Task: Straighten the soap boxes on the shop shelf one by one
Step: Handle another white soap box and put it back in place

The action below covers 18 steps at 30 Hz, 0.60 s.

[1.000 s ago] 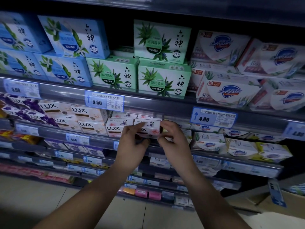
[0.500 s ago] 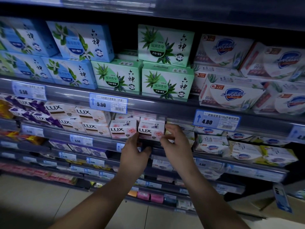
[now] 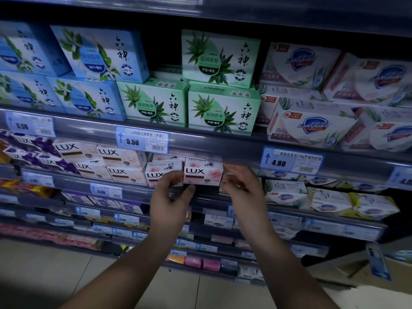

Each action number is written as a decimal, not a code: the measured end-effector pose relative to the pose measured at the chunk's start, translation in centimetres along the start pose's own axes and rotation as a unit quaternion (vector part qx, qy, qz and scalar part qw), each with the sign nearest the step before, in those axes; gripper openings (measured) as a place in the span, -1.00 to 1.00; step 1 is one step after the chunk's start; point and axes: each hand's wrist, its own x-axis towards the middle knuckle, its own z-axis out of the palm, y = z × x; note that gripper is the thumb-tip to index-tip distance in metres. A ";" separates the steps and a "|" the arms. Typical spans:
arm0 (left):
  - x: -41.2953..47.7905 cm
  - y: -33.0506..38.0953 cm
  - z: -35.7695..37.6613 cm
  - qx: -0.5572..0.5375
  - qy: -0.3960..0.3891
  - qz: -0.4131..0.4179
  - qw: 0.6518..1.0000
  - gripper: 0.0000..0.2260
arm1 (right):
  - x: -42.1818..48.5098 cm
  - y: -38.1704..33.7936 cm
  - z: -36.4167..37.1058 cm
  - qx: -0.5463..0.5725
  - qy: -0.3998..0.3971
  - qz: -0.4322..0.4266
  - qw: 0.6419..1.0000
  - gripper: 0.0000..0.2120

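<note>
Holds the pink LUX soap box (image 3: 202, 173) at centre frame, on the shelf (image 3: 138, 194), just right of a second pink LUX box (image 3: 159, 172). Shows it squarer than a second ago, tucked back level with the row. Runs its long axis left-right, logo face outward. Pinches the lower-left corner with left hand (image 3: 171, 201) fingers and thumb; curls right hand (image 3: 243, 189) fingers round the right end.

Dim here, with a bluish cast. The soap boxes (image 3: 220, 59) in the upper frame catch most of the light. The lower shelves (image 3: 44, 219) at lower left smear into blur. The shelf rails (image 3: 223, 146) bow toward the edges, faintly sheened.
</note>
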 end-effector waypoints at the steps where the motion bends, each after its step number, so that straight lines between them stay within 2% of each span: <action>1: 0.0 0.0 -0.2 -0.007 0.001 0.010 1.000 -0.81 | -0.2 -0.1 -0.1 0.014 -0.002 -0.004 1.000 -0.62; 3: 0.0 0.0 -0.4 -0.035 -0.006 0.032 0.999 -0.91 | -0.5 -0.1 -0.2 0.043 -0.009 -0.006 0.999 -0.61; 7: 0.1 0.0 -1.2 -0.061 -0.032 0.056 0.996 -0.89 | -1.4 0.2 -0.3 0.066 -0.003 -0.019 0.998 -0.59; 11: -0.2 0.5 -2.0 -0.113 -0.057 0.018 0.992 -0.77 | -1.9 0.6 -0.7 0.042 -0.020 -0.041 0.998 -0.69; 14: -1.1 1.0 -2.4 -0.136 -0.048 -0.024 0.989 -0.70 | -2.6 1.1 -0.8 0.015 -0.031 -0.003 0.999 -0.80; 18: -1.8 1.4 -3.6 -0.150 -0.070 -0.049 0.985 -0.76 | -3.8 1.1 -0.5 0.052 -0.016 0.039 0.998 -0.83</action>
